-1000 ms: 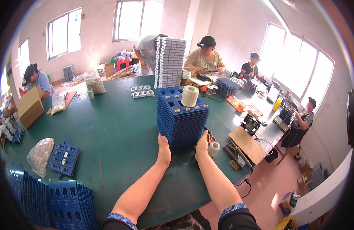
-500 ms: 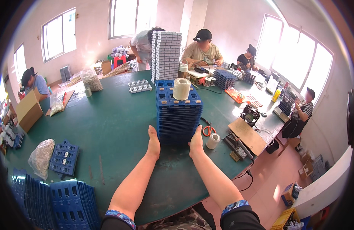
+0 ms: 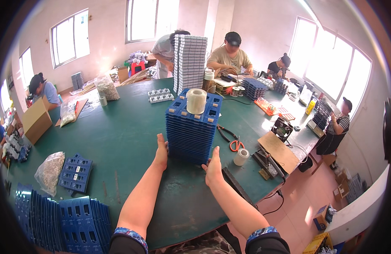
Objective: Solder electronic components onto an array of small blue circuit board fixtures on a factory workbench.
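Left forearm [image 3: 140, 197] comes in from 7 o'clock, right forearm [image 3: 237, 209] from 5, both reaching well out; I'd hold the wrists level so any push stays flat. Black bar [image 3: 234, 185] lies on the surface [image 3: 119, 139] at 4 o'clock off the right grip [image 3: 213, 170], so mind that wrist. Right grip sits at the 5 o'clock base corner of the blue tray stack [image 3: 188, 144], left grip [image 3: 161, 155] at its 8 o'clock side. Both spread, thumbs up, palms roughly inward, pinching nothing; can't tell if fingertips touch the trays. Right is nearer the body than left, so squeezing as is likely twists the pile; line palms up opposite each other first, then press low, flat and evenly. White roll [image 3: 241, 158] at 2 o'clock off the right grip, orange-handled tool [image 3: 232, 142] at 1: watch the knuckles there. Stack stands on the surface at 12, between and just beyond both hands. Clear roll [image 3: 196, 104] stands upright on top, looks unsecured, so go slow. Tall grey stack [image 3: 190, 63] is past it at 12; gap unclear, don't shove forward.
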Demonstrator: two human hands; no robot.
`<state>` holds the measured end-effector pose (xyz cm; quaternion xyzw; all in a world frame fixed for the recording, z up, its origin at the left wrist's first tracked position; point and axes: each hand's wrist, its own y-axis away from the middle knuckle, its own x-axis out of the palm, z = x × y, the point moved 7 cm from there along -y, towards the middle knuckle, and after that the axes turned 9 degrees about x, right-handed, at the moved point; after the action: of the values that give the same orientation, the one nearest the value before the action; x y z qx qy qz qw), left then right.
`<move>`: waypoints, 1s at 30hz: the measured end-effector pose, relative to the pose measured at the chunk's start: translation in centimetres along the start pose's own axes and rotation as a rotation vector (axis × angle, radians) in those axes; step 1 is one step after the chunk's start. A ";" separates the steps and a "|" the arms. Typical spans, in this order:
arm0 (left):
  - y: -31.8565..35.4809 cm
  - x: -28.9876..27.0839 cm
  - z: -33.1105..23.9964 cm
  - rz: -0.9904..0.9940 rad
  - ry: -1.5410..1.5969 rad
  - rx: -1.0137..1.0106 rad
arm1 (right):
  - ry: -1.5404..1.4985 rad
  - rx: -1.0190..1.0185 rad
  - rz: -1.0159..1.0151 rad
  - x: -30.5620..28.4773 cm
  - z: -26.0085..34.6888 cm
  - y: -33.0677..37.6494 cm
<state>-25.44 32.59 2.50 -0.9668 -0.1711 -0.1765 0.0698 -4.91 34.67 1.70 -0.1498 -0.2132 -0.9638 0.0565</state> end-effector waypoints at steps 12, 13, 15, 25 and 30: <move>0.2 1.6 -1.1 0.053 0.029 0.077 | -0.056 0.010 0.001 0.1 0.6 0.3; 0.1 1.5 -1.0 0.031 0.032 0.061 | -0.045 0.029 -0.062 -0.3 0.5 0.3; -0.3 1.1 -1.2 0.012 -0.018 0.090 | -0.078 0.020 -0.010 0.1 0.7 0.3; -6.0 -3.4 1.5 -0.058 -0.047 0.150 | -0.141 0.030 0.081 2.6 0.2 0.9; -6.5 -3.9 0.3 -0.042 -0.095 0.129 | -0.204 0.088 0.107 4.2 -1.1 1.2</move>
<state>-31.09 37.46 1.28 -0.9637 -0.2057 -0.1205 0.1201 -8.97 32.92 2.54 -0.2555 -0.2517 -0.9289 0.0923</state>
